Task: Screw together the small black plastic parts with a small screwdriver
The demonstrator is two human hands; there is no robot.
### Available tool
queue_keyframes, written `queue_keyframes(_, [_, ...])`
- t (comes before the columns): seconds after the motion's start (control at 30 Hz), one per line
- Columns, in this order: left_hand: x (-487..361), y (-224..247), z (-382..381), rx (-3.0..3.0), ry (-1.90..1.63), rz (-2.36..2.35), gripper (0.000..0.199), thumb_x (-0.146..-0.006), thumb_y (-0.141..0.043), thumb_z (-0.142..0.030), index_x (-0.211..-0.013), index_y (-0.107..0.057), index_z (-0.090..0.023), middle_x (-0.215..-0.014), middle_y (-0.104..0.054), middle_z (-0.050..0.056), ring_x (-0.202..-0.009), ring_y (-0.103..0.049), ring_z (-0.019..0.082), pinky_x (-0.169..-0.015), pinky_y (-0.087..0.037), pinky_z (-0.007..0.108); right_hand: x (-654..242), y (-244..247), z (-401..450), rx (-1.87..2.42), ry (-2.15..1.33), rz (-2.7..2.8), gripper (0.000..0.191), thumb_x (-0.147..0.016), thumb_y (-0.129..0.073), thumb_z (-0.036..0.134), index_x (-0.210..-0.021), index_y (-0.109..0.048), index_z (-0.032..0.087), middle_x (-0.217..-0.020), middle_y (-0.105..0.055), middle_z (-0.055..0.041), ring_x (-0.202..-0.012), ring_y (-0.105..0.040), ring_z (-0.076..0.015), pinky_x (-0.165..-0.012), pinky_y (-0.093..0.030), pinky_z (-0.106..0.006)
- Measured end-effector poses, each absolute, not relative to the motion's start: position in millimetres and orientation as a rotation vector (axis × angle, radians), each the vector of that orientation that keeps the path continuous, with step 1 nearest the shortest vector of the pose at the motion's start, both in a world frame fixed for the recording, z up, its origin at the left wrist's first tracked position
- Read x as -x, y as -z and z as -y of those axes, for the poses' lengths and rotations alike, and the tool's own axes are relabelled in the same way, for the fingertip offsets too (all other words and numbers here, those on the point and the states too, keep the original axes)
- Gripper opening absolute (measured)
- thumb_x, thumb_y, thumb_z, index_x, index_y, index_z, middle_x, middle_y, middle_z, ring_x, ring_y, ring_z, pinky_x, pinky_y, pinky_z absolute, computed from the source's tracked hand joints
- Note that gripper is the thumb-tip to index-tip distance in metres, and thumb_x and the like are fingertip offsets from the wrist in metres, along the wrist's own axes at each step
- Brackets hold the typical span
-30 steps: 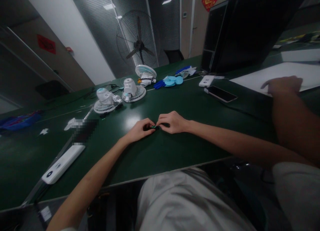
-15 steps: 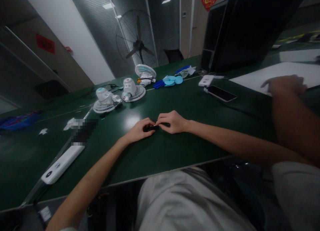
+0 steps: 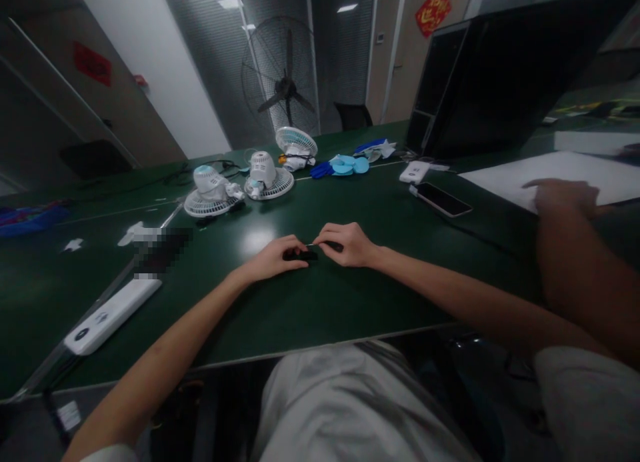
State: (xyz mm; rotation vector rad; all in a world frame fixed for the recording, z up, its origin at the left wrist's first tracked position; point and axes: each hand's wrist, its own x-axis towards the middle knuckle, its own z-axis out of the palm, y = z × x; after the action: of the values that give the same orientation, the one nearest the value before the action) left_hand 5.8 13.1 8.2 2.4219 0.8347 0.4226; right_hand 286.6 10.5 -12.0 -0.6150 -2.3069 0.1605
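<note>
On the green table [image 3: 360,309], my left hand [image 3: 275,257] curls round a small dark object [image 3: 309,256], with thumb and fingers on either side of it. Its kind is too dark and small to make out. Facing it, my right hand [image 3: 350,243] pinches a thin, light-coloured piece [image 3: 311,245] at the fingertips. That piece spans the narrow gap between the two hands, just above the dark object. Both hands rest low over the tabletop, and my palms hide part of what they hold.
Small white fans [image 3: 213,192] lie at the back left. Beyond my hands are blue cloths [image 3: 345,165]. A phone [image 3: 444,199] and a white box [image 3: 415,171] lie to the right, before a black computer case [image 3: 500,82]. Another person's hand [image 3: 565,192] rests on white paper [image 3: 525,175].
My right fingertips have drawn slightly away from the dark object, and the thin light piece now shows between the hands. The view has shifted a little.
</note>
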Motion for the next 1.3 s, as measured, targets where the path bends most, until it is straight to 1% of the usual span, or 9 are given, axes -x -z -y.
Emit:
queue_keyframes(0.13, [-7.9,-4.7,-8.2,-2.476,-0.475,-0.795,0.028,-0.099,-0.065,-0.045,-0.114,-0.07,-0.023,-0.104,-0.064,0.006,-0.091,-0.063,0.021,-0.081,-0.05,0.033,-284.5,12.6,-10.6,0.651,-0.155,2.291,0.02,-0.097,-0.061,0.022,-0.111,-0.074,0.02,-0.105,-0.074,-0.0072,-0.085,-0.069,-0.0181,-0.074,-0.052,-0.029])
queue_keyframes(0.33, [6.0,0.1,-2.5,-2.544,-0.554,-0.743,0.026,-0.102,-0.059,-0.044,-0.119,-0.069,-0.025,-0.114,-0.065,0.009,-0.105,-0.062,0.026,-0.094,-0.048,0.037,-281.2,11.4,-9.5,0.679,-0.162,2.302,0.02,-0.098,-0.062,0.022,-0.113,-0.074,0.02,-0.106,-0.073,-0.0079,-0.081,-0.068,-0.0182,-0.071,-0.053,-0.03])
queue_keyframes(0.43, [16.7,4.1,-12.9,-2.551,-0.579,-0.749,0.026,-0.103,-0.059,-0.044,-0.12,-0.069,-0.027,-0.113,-0.066,0.009,-0.105,-0.063,0.025,-0.094,-0.049,0.036,-279.5,10.1,-9.2,0.68,-0.175,2.311,0.02,-0.099,-0.06,0.023,-0.114,-0.073,0.02,-0.104,-0.073,-0.0078,-0.077,-0.066,-0.0172,-0.067,-0.054,-0.03])
queue_keyframes(0.63, [56.3,10.4,-50.3,-2.529,-0.679,-0.917,0.031,-0.102,-0.058,-0.047,-0.119,-0.071,-0.025,-0.111,-0.066,0.009,-0.102,-0.062,0.026,-0.089,-0.048,0.035,-276.2,8.0,-7.4,0.689,-0.203,2.339,0.019,-0.102,-0.059,0.024,-0.114,-0.073,0.02,-0.105,-0.072,-0.0079,-0.08,-0.067,-0.0174,-0.067,-0.056,-0.03])
queue_keyframes(0.77, [93.4,16.7,-73.5,-2.489,-0.757,-1.08,0.031,-0.099,-0.058,-0.045,-0.116,-0.073,-0.024,-0.11,-0.065,0.01,-0.102,-0.061,0.028,-0.09,-0.046,0.035,-273.7,8.4,-6.4,0.699,-0.207,2.358,0.017,-0.104,-0.059,0.026,-0.114,-0.071,0.018,-0.106,-0.071,-0.0078,-0.078,-0.066,-0.0157,-0.066,-0.056,-0.029])
queue_keyframes(0.93, [134.6,27.5,-95.0,-2.423,-0.84,-1.293,0.036,-0.097,-0.057,-0.045,-0.118,-0.075,-0.023,-0.109,-0.064,0.011,-0.102,-0.061,0.028,-0.092,-0.046,0.036,-271.6,10.6,-6.6,0.708,-0.214,2.363,0.021,-0.105,-0.062,0.034,-0.115,-0.067,0.016,-0.108,-0.069,-0.0055,-0.083,-0.067,-0.0148,-0.071,-0.059,-0.03])
queue_keyframes(1.1, [163.1,29.5,-106.0,-2.332,-0.831,-1.419,0.051,-0.083,-0.072,-0.052,-0.124,-0.074,-0.021,-0.108,-0.067,0.01,-0.094,-0.063,0.025,-0.084,-0.048,0.031,-270.5,14.3,-7.6,0.711,-0.214,2.358,0.023,-0.105,-0.063,0.035,-0.117,-0.067,0.017,-0.111,-0.069,-0.0062,-0.089,-0.069,-0.0167,-0.077,-0.061,-0.034])
queue_keyframes(1.17, [172.5,28.6,-107.8,-2.309,-0.813,-1.434,0.052,-0.078,-0.077,-0.054,-0.118,-0.076,-0.02,-0.107,-0.069,0.009,-0.091,-0.063,0.023,-0.08,-0.047,0.029,-270.1,15.2,-7.6,0.715,-0.205,2.361,0.023,-0.105,-0.063,0.035,-0.119,-0.067,0.017,-0.113,-0.069,-0.0066,-0.09,-0.069,-0.0169,-0.079,-0.061,-0.034])
queue_keyframes(1.3, [184.6,28.4,-108.7,-2.301,-0.811,-1.425,0.03,-0.08,-0.076,-0.046,-0.096,-0.08,-0.02,-0.097,-0.072,0.007,-0.086,-0.064,0.021,-0.077,-0.045,0.027,-269.7,15.6,-7.2,0.706,-0.2,2.384,0.023,-0.105,-0.063,0.035,-0.12,-0.067,0.018,-0.117,-0.069,-0.0075,-0.095,-0.069,-0.0183,-0.083,-0.061,-0.036])
